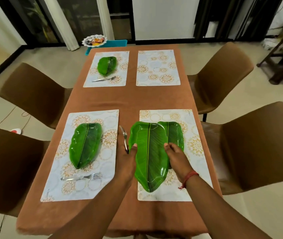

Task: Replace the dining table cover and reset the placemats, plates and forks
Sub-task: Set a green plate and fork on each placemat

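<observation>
1. Nearest, both hands grip a leaf-shaped plate (148,156): left hand (126,163) at its left edge, also holding forks (124,138); right hand (177,159) at its right edge.
2. The brown-covered desk (132,99) carries four placemats.
3. The held plate overlaps a second plate (175,135) on the near-right placemat (196,152).
4. The near-left plate (85,144) has a fork (82,177) beside it.

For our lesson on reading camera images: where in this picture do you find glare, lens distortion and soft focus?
Head view: glare streaks the near-left leaf plate and the plate held by both hands; the wide lens bows the chairs and table edges outward; the far bowl of sweets looks soft; lighting is even, shadows faint.
</observation>
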